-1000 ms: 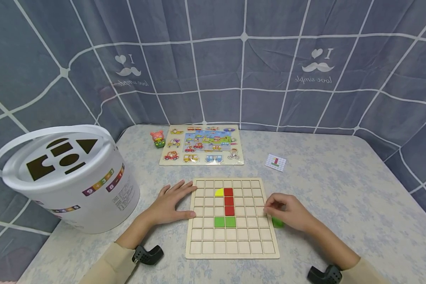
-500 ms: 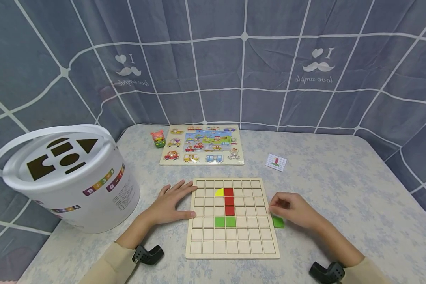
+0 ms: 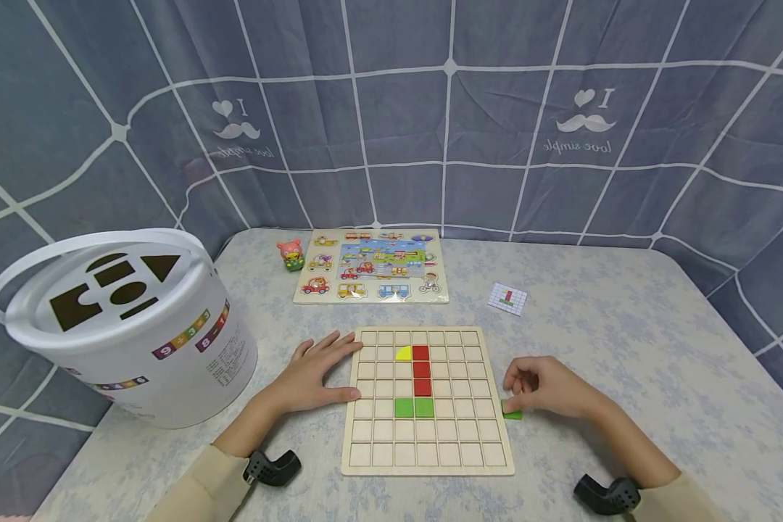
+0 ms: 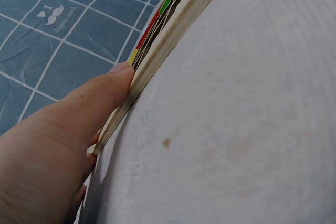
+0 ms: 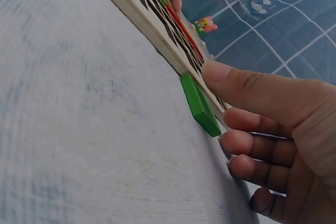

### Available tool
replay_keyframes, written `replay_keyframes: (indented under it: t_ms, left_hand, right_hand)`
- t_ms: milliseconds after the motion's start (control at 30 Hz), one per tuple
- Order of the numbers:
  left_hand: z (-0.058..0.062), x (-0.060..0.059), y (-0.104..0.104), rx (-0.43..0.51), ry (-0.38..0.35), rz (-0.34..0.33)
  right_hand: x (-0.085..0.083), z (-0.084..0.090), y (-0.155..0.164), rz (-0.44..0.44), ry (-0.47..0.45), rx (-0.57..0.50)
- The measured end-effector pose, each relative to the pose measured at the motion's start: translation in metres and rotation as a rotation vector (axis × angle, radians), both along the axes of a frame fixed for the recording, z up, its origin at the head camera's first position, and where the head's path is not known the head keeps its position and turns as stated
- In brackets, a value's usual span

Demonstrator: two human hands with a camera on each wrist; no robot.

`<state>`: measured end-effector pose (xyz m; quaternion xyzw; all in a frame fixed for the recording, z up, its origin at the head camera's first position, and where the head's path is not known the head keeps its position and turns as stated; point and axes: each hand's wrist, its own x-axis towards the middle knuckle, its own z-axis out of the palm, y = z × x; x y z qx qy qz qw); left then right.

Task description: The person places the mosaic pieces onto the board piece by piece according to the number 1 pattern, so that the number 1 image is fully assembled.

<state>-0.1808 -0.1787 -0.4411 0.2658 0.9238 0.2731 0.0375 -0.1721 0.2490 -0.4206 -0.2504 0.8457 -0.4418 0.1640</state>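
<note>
A wooden grid board (image 3: 460, 433) lies flat on the table. Its squares hold a yellow rounded piece (image 3: 404, 354), a column of red tiles (image 3: 422, 370) and two green tiles (image 3: 414, 408). My left hand (image 3: 315, 377) rests at the board's left side, fingers spread and thumb touching the edge. Over at the right side, a loose green tile (image 5: 199, 103) lies on the tablecloth against the board. My right hand (image 3: 548, 388) hovers right by this tile, partly covering it in the head view. In the right wrist view, its thumb and bent fingers stand apart with nothing between them.
A small grid card (image 3: 507, 299) with a printed red and green pattern lies behind the board to the right. Farther back are a vehicle picture puzzle (image 3: 372, 290) and a pink-headed figurine (image 3: 291, 255). A white lidded bucket (image 3: 189, 348) stands at left.
My right hand has drawn away from the board's right edge, slightly rightward, and its thumb now overlaps the loose green tile. My left hand and the board have stayed put.
</note>
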Motion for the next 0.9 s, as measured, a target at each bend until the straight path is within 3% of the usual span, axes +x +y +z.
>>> replay_keyframes:
  t_ms: [500, 900]
  left_hand:
    - [-0.0004, -0.0003, -0.0007, 0.002, 0.012, -0.009]
    - [-0.0002, -0.0001, -0.0002, -0.004, 0.001, -0.001]
  right_hand:
    - [0.0008, -0.0008, 0.0022, 0.065, -0.004, 0.027]
    - [0.0017, 0.0017, 0.0009, 0.06, -0.004, 0.049]
